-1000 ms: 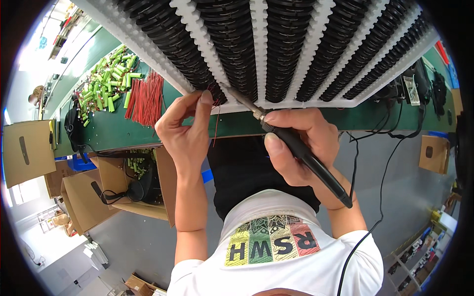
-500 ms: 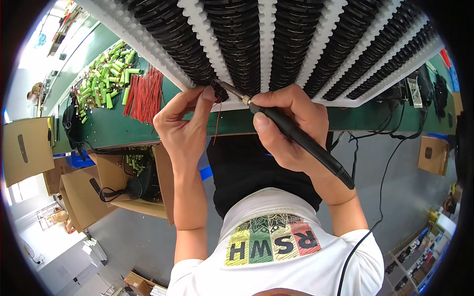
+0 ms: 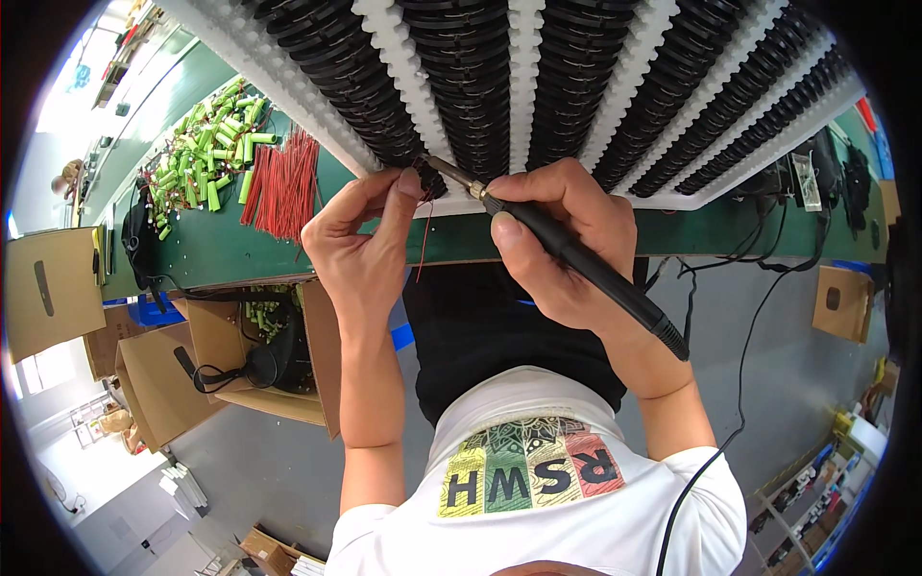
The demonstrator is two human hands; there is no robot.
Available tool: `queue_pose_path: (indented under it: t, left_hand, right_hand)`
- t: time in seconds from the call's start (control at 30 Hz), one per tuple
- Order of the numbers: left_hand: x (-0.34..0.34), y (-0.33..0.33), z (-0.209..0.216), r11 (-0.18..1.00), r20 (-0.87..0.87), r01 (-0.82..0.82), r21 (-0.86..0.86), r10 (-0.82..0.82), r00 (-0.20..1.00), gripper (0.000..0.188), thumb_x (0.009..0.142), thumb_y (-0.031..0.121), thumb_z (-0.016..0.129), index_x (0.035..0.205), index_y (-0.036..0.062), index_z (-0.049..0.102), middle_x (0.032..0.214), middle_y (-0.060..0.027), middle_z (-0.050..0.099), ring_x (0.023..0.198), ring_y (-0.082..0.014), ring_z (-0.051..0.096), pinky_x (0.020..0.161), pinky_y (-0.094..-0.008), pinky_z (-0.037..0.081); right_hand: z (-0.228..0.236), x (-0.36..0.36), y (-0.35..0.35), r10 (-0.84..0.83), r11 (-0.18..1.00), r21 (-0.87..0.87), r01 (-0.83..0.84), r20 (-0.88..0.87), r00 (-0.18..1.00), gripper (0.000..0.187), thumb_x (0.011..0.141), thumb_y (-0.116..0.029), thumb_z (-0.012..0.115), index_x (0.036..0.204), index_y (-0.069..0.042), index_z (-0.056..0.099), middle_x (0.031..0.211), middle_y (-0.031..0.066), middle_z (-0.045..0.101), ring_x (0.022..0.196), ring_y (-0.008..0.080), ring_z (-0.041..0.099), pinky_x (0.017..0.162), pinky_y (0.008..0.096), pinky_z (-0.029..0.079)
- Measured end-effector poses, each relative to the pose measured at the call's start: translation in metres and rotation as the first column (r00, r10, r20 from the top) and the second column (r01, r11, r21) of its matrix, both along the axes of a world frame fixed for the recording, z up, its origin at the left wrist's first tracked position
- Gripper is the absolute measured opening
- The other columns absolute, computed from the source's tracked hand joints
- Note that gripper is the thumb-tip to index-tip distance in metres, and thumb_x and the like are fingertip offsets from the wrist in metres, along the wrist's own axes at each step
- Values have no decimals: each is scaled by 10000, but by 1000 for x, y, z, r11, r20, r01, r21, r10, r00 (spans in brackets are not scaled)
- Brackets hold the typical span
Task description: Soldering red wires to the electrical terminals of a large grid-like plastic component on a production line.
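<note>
My right hand (image 3: 571, 235) grips a black soldering iron (image 3: 600, 272), its metal tip angled up and left to the front edge of a white foam tray (image 3: 523, 86). Rows of black round parts (image 3: 456, 86) fill the tray's channels. Beside the iron's tip, my left hand (image 3: 360, 240) pinches a thin red wire (image 3: 424, 240) between thumb and forefinger, its loose end hanging down past the table edge. The wire's upper end and the spot the tip touches are too small and dark to make out.
Left of the tray lie a bundle of red wires (image 3: 283, 187) and a heap of green cylindrical cells (image 3: 216, 144) on the green table (image 3: 250, 252). An open cardboard box (image 3: 322, 355) stands below at the left. The iron's black cable (image 3: 741, 384) hangs at the right.
Both hands stay almost in place at the tray's front edge. The iron's handle has tilted up very slightly, and the red wire's hanging end has shifted a little right.
</note>
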State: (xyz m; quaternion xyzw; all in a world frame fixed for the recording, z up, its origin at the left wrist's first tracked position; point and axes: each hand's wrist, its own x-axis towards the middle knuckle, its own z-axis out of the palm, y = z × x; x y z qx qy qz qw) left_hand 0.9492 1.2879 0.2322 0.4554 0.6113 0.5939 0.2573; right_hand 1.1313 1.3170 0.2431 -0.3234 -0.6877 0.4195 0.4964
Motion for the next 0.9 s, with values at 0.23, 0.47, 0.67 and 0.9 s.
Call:
queue_pose_path:
  t: [0.23,0.47,0.67,0.9]
  left_hand:
    - [0,-1,0,1000,10,-4,-5,4,1000,104,868,8,736,934,-72,740,736,-56,711,665,-95,631,648,-185,488]
    - [0,0,0,1000,-11,3,6,-3,1000,106,872,15,735,931,-73,739,738,-56,713,670,-94,635,645,-180,483]
    - [2,0,-3,1000,23,-16,14,16,1000,103,876,31,741,914,-64,733,725,-47,702,647,-89,610,629,-178,469]
    - [-5,-5,-10,998,-16,-52,31,53,998,98,892,29,729,946,-52,727,753,-52,691,672,-94,593,657,-186,477]
  right_hand:
    - [-2,4,-5,-46,999,-6,46,-62,997,192,797,-50,714,976,-54,646,552,-58,536,438,68,425,437,199,348]
    - [-5,5,-7,-51,999,-4,51,-90,995,186,813,-59,709,987,-49,646,548,-58,521,439,64,414,436,195,334]
    - [-5,9,-9,14,999,-32,-15,-27,1000,190,861,-39,670,1040,0,618,683,-2,577,514,57,426,490,180,340]
    - [-10,6,-12,-44,999,-19,43,-112,993,194,817,-64,717,994,-39,645,545,-63,506,438,62,400,435,193,325]
